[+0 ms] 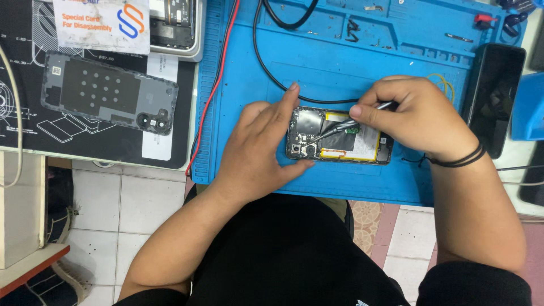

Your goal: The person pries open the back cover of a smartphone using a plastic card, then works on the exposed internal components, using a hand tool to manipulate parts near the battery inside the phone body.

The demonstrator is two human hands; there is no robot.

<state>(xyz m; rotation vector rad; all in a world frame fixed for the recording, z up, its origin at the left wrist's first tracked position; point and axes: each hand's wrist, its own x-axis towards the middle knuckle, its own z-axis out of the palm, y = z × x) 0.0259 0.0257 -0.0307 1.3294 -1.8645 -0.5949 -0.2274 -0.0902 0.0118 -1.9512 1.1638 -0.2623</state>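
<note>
A: Your opened phone [339, 136] lies flat on the blue mat [317, 68] on the counter, back cover off.

B: It's light and stiff but looks fragile inside; brace its edges only.

A: Your left hand [262, 148] does, fingers spread wide.

B: Your right hand [416, 116] pinches metal tweezers [340, 129], tips over the board.

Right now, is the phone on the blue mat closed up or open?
Open. The phone lies back-off on the blue mat, battery and boards exposed; its grey back cover sits apart at left.
</note>
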